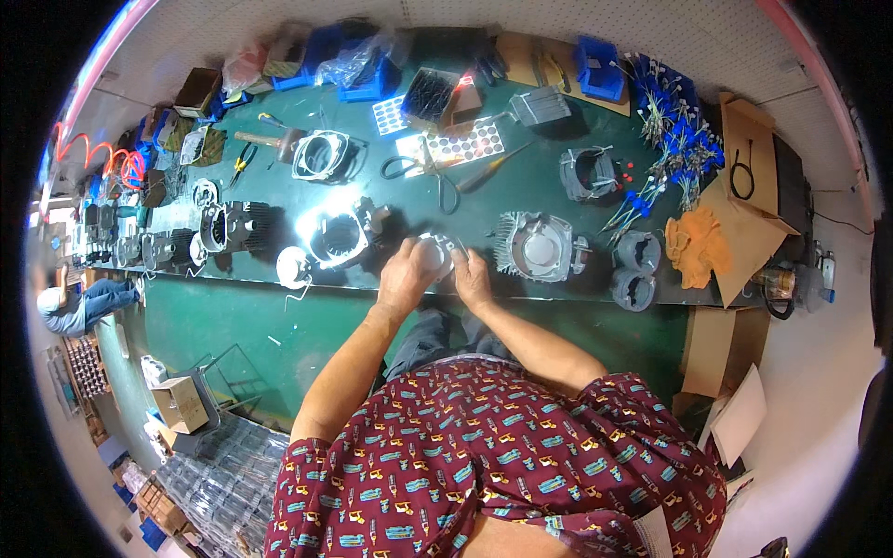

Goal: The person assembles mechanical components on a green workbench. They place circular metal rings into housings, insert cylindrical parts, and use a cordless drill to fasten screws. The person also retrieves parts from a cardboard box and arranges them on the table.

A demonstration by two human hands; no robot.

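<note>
Near the worktop's (488, 212) front edge, bare room being left just beyond, one pale, round, apparently metal part (434, 256) was grasped at its rim by both the left hand (406, 277) and the right hand (473, 280), between two grey housings (540, 248), two grey rings (636, 296) being counted farther right.

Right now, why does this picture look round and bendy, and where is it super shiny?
In the head view, the wide lens bends the right-side pink pole and blackens the corners; in that same view, white glare hits the workbench and metal housing left of the left hand, and dark shadow lies beside that housing.
</note>
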